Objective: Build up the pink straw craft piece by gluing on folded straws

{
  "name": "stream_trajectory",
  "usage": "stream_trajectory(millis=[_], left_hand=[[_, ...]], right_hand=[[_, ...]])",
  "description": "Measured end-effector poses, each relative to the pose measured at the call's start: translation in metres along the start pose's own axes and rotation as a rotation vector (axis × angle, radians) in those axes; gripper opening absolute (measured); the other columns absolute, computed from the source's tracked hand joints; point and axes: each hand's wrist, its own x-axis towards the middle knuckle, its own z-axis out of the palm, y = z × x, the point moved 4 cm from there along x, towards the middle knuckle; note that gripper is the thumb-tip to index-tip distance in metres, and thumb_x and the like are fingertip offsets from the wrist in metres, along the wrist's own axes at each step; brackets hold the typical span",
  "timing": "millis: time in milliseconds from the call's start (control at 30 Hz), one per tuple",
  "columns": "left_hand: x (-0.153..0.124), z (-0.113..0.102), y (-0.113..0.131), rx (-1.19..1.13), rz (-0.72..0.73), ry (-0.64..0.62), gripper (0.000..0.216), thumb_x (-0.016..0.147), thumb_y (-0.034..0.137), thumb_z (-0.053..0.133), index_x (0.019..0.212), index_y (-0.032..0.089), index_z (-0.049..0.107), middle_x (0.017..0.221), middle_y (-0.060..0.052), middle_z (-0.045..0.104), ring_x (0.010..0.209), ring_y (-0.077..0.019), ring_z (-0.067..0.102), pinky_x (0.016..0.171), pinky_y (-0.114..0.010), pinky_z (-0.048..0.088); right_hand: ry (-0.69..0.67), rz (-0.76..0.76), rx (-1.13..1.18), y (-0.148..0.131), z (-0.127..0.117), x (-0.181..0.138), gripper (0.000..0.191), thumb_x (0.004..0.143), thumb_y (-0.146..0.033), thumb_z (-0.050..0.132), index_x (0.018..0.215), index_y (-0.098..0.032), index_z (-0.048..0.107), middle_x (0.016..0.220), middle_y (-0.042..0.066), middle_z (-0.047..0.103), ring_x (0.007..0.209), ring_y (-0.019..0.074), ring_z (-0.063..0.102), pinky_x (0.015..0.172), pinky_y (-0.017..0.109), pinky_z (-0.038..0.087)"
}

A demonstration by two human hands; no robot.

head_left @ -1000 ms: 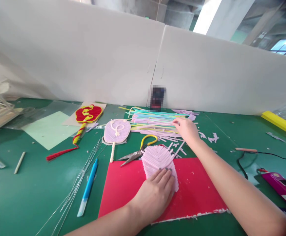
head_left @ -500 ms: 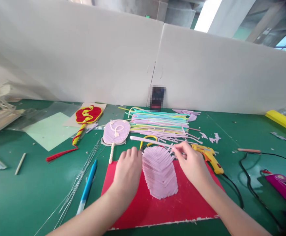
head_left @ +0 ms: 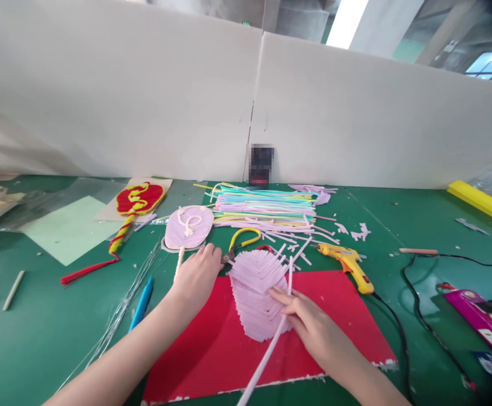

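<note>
A lilac leaf-shaped panel (head_left: pixel 256 313), built of strips laid in a chevron, lies on a red board (head_left: pixel 334 316). My right hand (head_left: pixel 311 321) rests at the panel's right edge, fingertips against its surface, with a long lilac pipe cleaner (head_left: pixel 265 361) held by the fingers and trailing towards me. To the panel's left, my left hand (head_left: pixel 199 273) is curled palm down, its fingertips closed at the jaws of yellow-handled pliers (head_left: pixel 244 237); the far side of that grip is hidden. Loose strip ends stick out at the panel's upper right.
Behind lie bundled pipe cleaners (head_left: pixel 266 206) and a lilac fan (head_left: pixel 189 226). A red-and-yellow fan (head_left: pixel 140 198) is farther left. On the right are a yellow glue gun (head_left: pixel 349 265), its cable and a purple power strip (head_left: pixel 476 316). Thin wires (head_left: pixel 121 316) and a blue pen (head_left: pixel 143 304) lie left.
My right hand has come down towards me onto the panel, and its pipe cleaner has swung from crosswise to pointing at me. My left hand has moved left, revealing the pliers' jaws.
</note>
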Motion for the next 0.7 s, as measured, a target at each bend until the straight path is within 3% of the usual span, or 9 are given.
stream_trajectory(millis=[333,500,600,700], left_hand=[[0.010,0.010,-0.011,0.005,-0.055,0.126,0.025,0.099,0.019,0.038,0.110,0.016,0.060,0.107,-0.010,0.061,0.096,-0.0251,0.062,0.080,-0.036,0.044],[0.003,-0.004,-0.003,-0.079,-0.036,0.250,0.028,0.098,0.024,0.042,0.121,0.016,0.057,0.120,-0.011,0.061,0.108,-0.0249,0.060,0.091,-0.036,0.044],[-0.008,-0.015,0.016,-0.144,0.032,0.209,0.030,0.097,0.020,0.043,0.125,0.015,0.054,0.123,-0.011,0.061,0.109,-0.0235,0.061,0.092,-0.035,0.046],[-0.016,-0.014,0.030,-0.203,-0.009,0.063,0.029,0.096,0.018,0.045,0.123,0.015,0.055,0.118,-0.012,0.064,0.107,-0.0248,0.063,0.085,-0.034,0.051]], right_hand=[[0.126,-0.114,-0.138,-0.006,-0.001,-0.002,0.021,0.091,-0.005,0.043,0.099,-0.024,0.047,0.126,0.004,0.064,0.118,0.0189,0.059,0.098,0.042,0.053],[0.192,-0.139,-0.192,-0.008,-0.004,-0.003,0.024,0.089,-0.003,0.043,0.101,-0.023,0.049,0.122,0.007,0.066,0.112,0.0195,0.063,0.092,0.042,0.055],[0.188,-0.136,-0.176,-0.010,-0.006,-0.003,0.025,0.089,-0.003,0.043,0.103,-0.023,0.049,0.122,0.007,0.066,0.112,0.0194,0.062,0.092,0.042,0.055],[0.184,-0.120,-0.145,-0.010,-0.008,-0.004,0.023,0.090,-0.004,0.044,0.101,-0.023,0.051,0.122,0.006,0.066,0.113,0.0196,0.062,0.092,0.041,0.055]])
